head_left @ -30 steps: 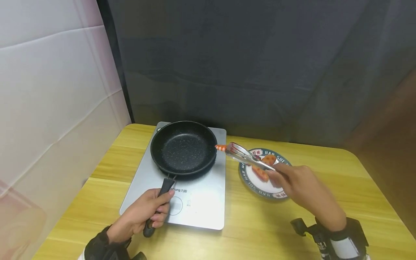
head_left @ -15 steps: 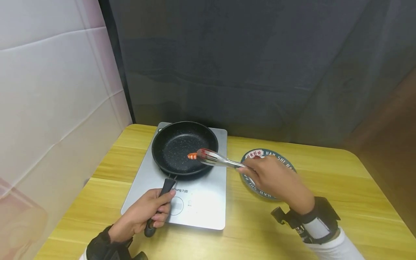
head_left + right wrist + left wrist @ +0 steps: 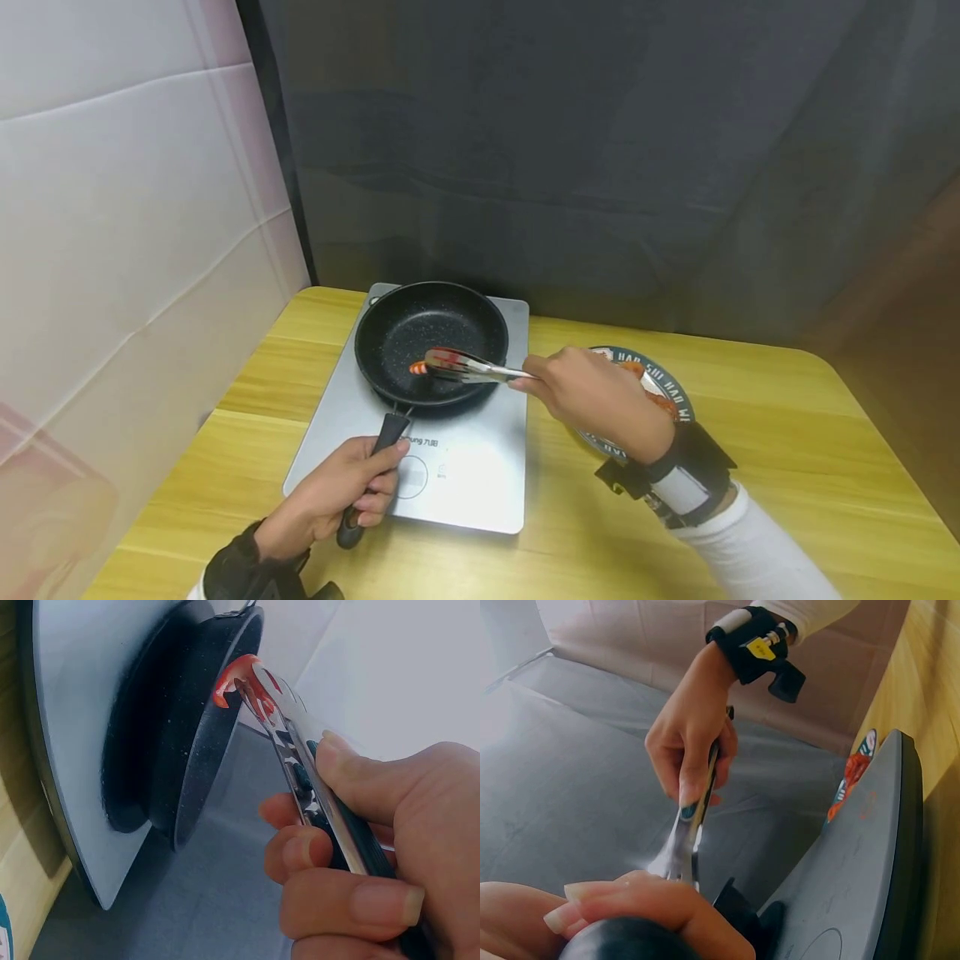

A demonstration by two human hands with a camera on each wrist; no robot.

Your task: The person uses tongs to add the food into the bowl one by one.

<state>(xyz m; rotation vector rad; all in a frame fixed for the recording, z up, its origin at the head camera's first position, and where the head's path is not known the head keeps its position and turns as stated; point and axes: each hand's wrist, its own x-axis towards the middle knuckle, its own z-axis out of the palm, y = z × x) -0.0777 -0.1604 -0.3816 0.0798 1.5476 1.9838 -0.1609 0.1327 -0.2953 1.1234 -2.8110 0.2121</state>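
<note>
My left hand [image 3: 341,487] grips the black handle of a dark, speckled frying pan [image 3: 397,329], its thumb lying along the top. My right hand [image 3: 600,400] squeezes metal tongs [image 3: 480,371] that reach over the pan from the right. Between the tongs' tips is an orange-and-white striped shrimp [image 3: 417,367]. In the right wrist view the shrimp [image 3: 225,686] curls out of the tips by the pan's rim; whether it touches the pan, I cannot tell. The left wrist view has my right hand [image 3: 694,712] above, fingers wrapped around the tongs.
Under the pan lies a flat silver induction cooker [image 3: 480,492]. To its right, partly behind my right hand, a green-rimmed plate [image 3: 678,392] bears reddish-orange food pieces [image 3: 662,404]. A dark cloth [image 3: 562,167] hangs behind the wooden table [image 3: 787,417], a white one [image 3: 135,208] at left.
My right hand has carried the tongs and shrimp leftward from beside the plate to over the pan. The tongs' tips are now lower. My left hand stays on the pan handle.
</note>
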